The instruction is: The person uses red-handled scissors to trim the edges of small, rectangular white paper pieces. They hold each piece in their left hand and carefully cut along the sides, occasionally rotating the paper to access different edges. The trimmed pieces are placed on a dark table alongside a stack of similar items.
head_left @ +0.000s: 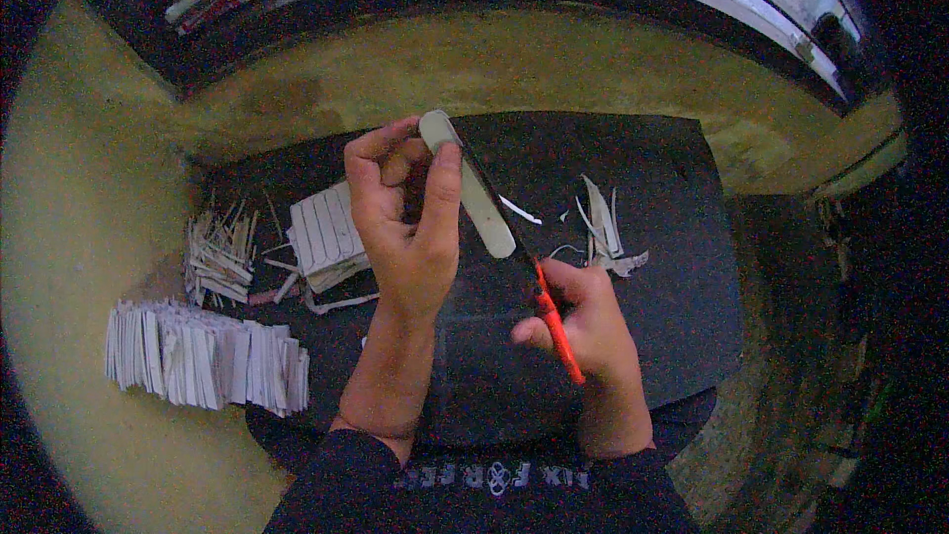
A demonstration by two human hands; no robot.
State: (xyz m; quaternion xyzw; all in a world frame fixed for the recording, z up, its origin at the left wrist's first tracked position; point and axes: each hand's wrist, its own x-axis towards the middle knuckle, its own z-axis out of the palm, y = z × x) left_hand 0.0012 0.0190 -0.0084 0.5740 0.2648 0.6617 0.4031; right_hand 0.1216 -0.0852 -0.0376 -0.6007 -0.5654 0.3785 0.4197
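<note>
Left hand [405, 218] pinches the top of a pale paper strip [474, 188] above the dark worktop [652, 237]; right hand [583, 326], just below the strip, grips red-handled scissors [554, 321] whose blades run along it.

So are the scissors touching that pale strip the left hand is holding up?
Touching. In the head view the scissors, held in the right hand, lie right along the edge of the pale strip pinched by the left hand, no gap showing.
</note>
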